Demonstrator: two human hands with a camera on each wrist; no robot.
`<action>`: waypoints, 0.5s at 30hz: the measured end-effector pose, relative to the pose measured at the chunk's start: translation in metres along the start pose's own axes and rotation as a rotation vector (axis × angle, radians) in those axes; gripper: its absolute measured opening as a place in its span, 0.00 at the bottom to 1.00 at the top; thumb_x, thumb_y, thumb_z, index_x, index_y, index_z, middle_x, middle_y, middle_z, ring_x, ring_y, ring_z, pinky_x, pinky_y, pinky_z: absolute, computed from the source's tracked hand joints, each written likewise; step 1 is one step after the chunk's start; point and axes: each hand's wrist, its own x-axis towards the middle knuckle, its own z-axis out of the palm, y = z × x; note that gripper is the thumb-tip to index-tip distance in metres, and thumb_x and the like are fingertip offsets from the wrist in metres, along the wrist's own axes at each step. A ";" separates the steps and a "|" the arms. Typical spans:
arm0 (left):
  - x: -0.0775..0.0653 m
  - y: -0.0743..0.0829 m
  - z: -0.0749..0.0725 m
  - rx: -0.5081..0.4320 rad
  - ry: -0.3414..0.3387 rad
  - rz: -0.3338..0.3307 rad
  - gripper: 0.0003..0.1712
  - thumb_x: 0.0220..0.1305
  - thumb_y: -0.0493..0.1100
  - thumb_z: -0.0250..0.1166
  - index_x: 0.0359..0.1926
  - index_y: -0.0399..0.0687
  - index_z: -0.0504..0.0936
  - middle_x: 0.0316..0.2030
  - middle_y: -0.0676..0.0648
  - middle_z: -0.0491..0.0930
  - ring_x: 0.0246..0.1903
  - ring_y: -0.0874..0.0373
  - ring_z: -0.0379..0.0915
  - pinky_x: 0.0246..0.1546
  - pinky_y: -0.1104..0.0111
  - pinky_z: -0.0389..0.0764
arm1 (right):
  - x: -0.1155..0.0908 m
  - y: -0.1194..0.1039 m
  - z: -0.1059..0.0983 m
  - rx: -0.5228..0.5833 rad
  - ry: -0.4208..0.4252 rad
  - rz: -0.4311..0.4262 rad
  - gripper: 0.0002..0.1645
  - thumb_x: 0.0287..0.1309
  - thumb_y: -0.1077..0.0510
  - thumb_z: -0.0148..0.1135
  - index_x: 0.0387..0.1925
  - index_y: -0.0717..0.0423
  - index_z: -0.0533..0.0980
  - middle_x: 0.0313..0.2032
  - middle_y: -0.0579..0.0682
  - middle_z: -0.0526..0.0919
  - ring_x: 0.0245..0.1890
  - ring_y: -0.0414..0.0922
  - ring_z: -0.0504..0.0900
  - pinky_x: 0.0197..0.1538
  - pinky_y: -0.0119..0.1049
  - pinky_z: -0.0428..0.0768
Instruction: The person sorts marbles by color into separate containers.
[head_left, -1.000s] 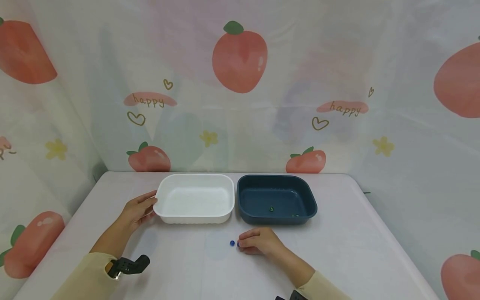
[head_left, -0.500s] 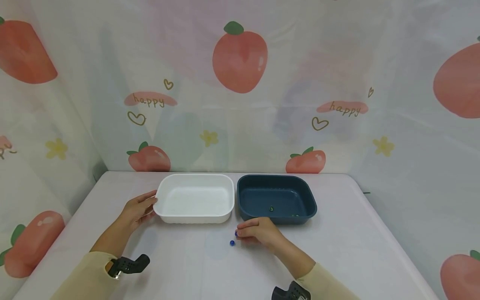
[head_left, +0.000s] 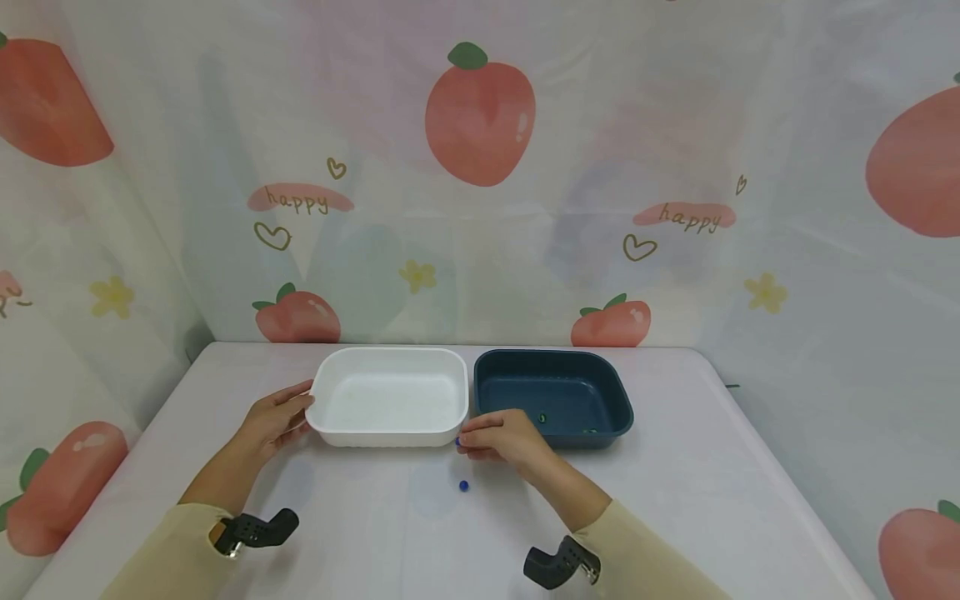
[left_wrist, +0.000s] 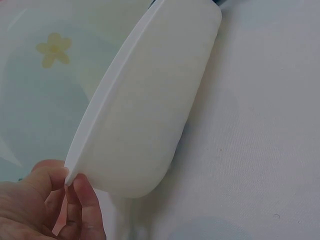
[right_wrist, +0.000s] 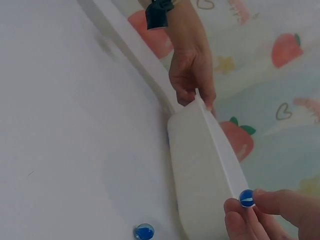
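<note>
A blue marble (right_wrist: 246, 198) with a white streak is pinched between thumb and fingers of my right hand (head_left: 504, 437), just off the near right corner of the white basin (head_left: 387, 438). My left hand (head_left: 274, 419) grips that basin's left rim, thumb on top and fingers beneath, as the left wrist view shows. Another blue marble (head_left: 463, 486) lies on the white table in front of the basins. To the right stands a dark blue basin (head_left: 555, 363), its near left corner hidden behind my right hand. Inside it lie a greenish marble (head_left: 542, 418) and something small and green near the right corner.
Both basins stand side by side near the far edge of the white-covered table (head_left: 697, 500). A fruit-print curtain (head_left: 480, 250) hangs behind and at the sides. A dark camera mount (head_left: 558, 563) sits on each wrist.
My right hand has lifted one blue marble off the table and carried it forward and left to the white basin's corner. The left hand stays on the rim.
</note>
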 end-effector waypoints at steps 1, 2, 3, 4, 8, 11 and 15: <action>0.000 0.000 0.000 -0.001 0.000 0.000 0.32 0.70 0.46 0.60 0.72 0.45 0.64 0.47 0.52 0.78 0.34 0.66 0.76 0.36 0.75 0.82 | 0.001 -0.001 0.001 0.001 0.005 0.001 0.18 0.59 0.63 0.67 0.49 0.71 0.80 0.39 0.60 0.88 0.38 0.48 0.89 0.43 0.37 0.86; 0.001 -0.001 0.000 -0.001 0.000 0.000 0.33 0.70 0.46 0.61 0.72 0.45 0.64 0.48 0.52 0.78 0.35 0.66 0.76 0.36 0.75 0.82 | 0.002 -0.002 0.001 -0.002 0.010 0.003 0.18 0.59 0.62 0.67 0.48 0.71 0.80 0.39 0.60 0.88 0.38 0.48 0.89 0.43 0.37 0.86; 0.001 -0.001 0.000 -0.003 -0.001 0.000 0.33 0.70 0.46 0.61 0.72 0.45 0.64 0.48 0.52 0.78 0.35 0.66 0.75 0.36 0.75 0.82 | 0.003 -0.002 0.002 -0.007 0.015 0.003 0.18 0.59 0.62 0.68 0.48 0.70 0.81 0.39 0.60 0.88 0.38 0.49 0.89 0.42 0.37 0.86; 0.001 -0.001 0.000 -0.004 -0.003 0.000 0.33 0.70 0.46 0.61 0.72 0.45 0.64 0.48 0.52 0.78 0.35 0.66 0.75 0.36 0.75 0.82 | 0.004 -0.003 0.003 -0.010 0.021 0.003 0.17 0.59 0.62 0.68 0.47 0.70 0.81 0.39 0.60 0.88 0.38 0.49 0.89 0.42 0.37 0.86; 0.003 -0.002 -0.001 0.001 0.001 0.001 0.32 0.71 0.46 0.60 0.72 0.46 0.64 0.47 0.53 0.78 0.35 0.66 0.75 0.36 0.75 0.82 | 0.009 -0.006 0.004 -0.003 0.036 0.003 0.18 0.58 0.62 0.69 0.47 0.69 0.81 0.38 0.60 0.88 0.38 0.50 0.89 0.45 0.40 0.85; 0.003 -0.002 -0.001 0.004 0.006 0.000 0.32 0.71 0.46 0.60 0.72 0.46 0.64 0.48 0.52 0.78 0.35 0.65 0.75 0.35 0.75 0.82 | 0.013 -0.009 0.004 0.029 0.038 0.002 0.18 0.58 0.63 0.68 0.48 0.70 0.81 0.39 0.62 0.88 0.38 0.50 0.89 0.46 0.41 0.85; 0.003 -0.002 -0.001 0.002 0.006 -0.002 0.32 0.70 0.46 0.60 0.72 0.46 0.64 0.51 0.50 0.77 0.35 0.65 0.75 0.35 0.75 0.82 | 0.019 -0.012 0.004 0.066 0.042 -0.001 0.18 0.59 0.64 0.67 0.48 0.71 0.80 0.40 0.62 0.87 0.38 0.49 0.89 0.45 0.38 0.85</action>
